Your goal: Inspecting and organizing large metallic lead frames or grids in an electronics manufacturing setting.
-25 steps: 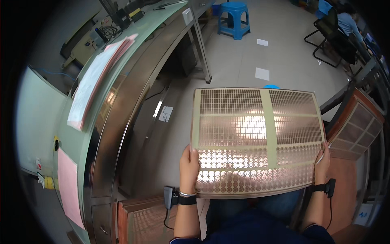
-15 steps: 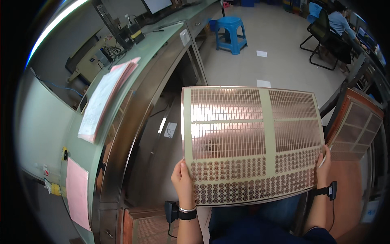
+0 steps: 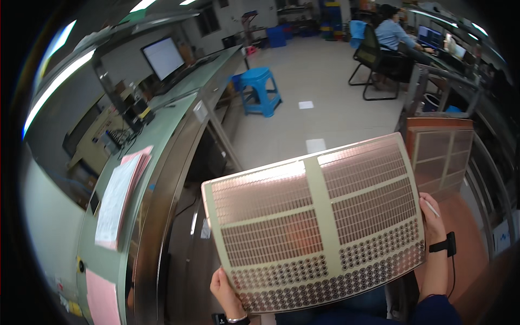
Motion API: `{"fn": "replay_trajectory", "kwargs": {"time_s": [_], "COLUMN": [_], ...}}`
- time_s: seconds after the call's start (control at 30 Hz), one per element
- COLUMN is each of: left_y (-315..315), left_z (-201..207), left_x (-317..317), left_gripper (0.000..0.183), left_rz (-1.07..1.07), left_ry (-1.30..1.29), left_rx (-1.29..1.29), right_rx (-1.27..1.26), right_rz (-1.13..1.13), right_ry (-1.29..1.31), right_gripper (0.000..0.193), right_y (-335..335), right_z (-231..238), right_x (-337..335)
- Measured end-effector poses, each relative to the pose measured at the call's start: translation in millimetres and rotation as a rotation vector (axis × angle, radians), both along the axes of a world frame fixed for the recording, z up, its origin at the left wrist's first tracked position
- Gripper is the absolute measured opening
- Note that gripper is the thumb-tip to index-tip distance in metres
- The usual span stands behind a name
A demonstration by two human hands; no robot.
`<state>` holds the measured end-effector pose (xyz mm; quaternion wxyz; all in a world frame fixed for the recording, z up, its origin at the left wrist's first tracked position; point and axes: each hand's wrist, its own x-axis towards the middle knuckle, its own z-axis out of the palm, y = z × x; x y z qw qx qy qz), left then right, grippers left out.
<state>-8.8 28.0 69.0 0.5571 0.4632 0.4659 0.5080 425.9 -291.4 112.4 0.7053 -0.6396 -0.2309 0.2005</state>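
Note:
A large copper-coloured circuit board panel (image 3: 322, 216) is held up in front of me, tilted with its right side higher. Small rectangles in a grid fill its upper part, and rows of dark rings run along the lower part. My left hand (image 3: 224, 291) is closed on the lower left edge, thumb on the face. At the right edge my right hand (image 3: 431, 219) grips the panel, with a thin white pen-like stick (image 3: 432, 208) between its fingers. The fingers behind the panel are hidden.
A green-topped bench (image 3: 162, 127) with papers (image 3: 120, 197) and a monitor (image 3: 163, 58) runs along the left. Ahead stands a blue stool (image 3: 261, 91). More panels (image 3: 441, 154) lean upright on a rack at right. Beyond, a person (image 3: 394, 33) sits in a chair (image 3: 374, 62).
The panel has moved lower and tilted, its left side down and right side up. Both hands went with it, still gripping. The view has shifted, showing more of the room ahead.

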Motion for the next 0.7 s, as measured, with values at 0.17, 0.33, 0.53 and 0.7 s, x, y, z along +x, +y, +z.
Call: {"fn": "replay_trajectory", "kwargs": {"time_s": [0.17, 0.33, 0.53, 0.7], "left_y": [-5.0, -15.7, -15.2, -8.2], "left_z": [12.3, 37.2, 48.0, 42.5], "left_x": [21.2, 14.6, 17.4, 16.5], "left_gripper": [0.029, 0.031, 0.032, 0.033], "left_rz": [0.029, -0.023, -0.031, -0.087], "left_ry": [0.119, 0.171, 0.223, 0.229], "left_rx": [0.0, -0.055, -0.042, -0.054], "right_rx": [-0.032, -0.03, 0.051, 0.099], "right_rz": [-0.034, 0.042, 0.129, 0.159], "right_ry": [-0.016, -0.027, -0.05, -0.074], "right_gripper": [0.021, 0.02, 0.022, 0.021], "right_y": [-6.4, -6.8, -16.6, -17.9], "right_z": [6.3, 26.0, 35.3, 47.3], "right_x": [5.0, -2.6, -3.7, -5.6]}}
